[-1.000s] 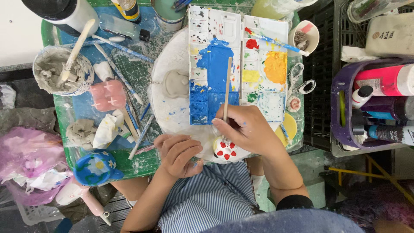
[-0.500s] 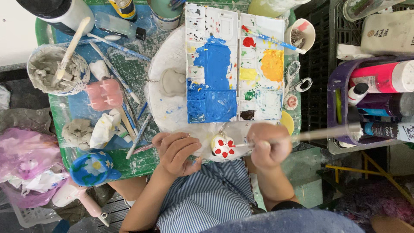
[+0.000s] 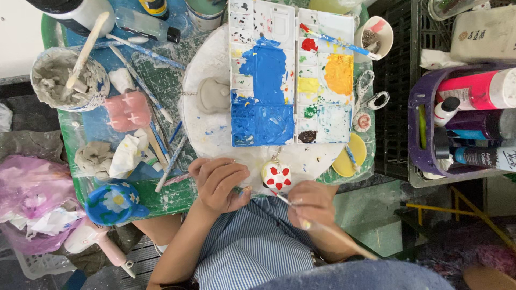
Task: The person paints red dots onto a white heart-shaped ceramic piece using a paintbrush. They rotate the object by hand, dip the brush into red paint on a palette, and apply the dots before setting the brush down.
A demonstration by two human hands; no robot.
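Workpiece: small white clay ornament [image 3: 277, 175] with red spots sat at lower centre of the frame, on the near rim of the round white turntable [image 3: 215, 134], just below the paint palette [image 3: 293, 75].
Right hand: right hand [image 3: 310, 203] was closed in a pencil grip around a thin paintbrush [image 3: 322, 228]; bristle tip pointed up-left and met the ornament's lower right edge.
Brush axis: ran diagonally, tip at upper left, handle end at lower right of the frame.
Left hand: left hand [image 3: 219, 183] lay curled just left of the ornament, fingers bent; something small with a blue-green tip showed at the thumb side, identity not determinable. Whether the fingertips touched the ornament could not be told.
Key relation: ornament lay between the two hands, up-left of the right hand and right of the left; the right hand was the nearer, through the brush.
Surroundings: green-edged surface [image 3: 177, 196] carried a tub of grey clay slip [image 3: 63, 80] at upper left, pink clay pieces [image 3: 126, 110], loose brushes, a blue flowered cup [image 3: 113, 203] at lower left, and a purple basket [image 3: 416, 126] of paint bottles at right.
Hidden or unclear: ornament's far side and any loop on top were hard to make out; left palm was turned away; right fingertips were blurred; lower frame was filled by a striped shirt [image 3: 252, 247].
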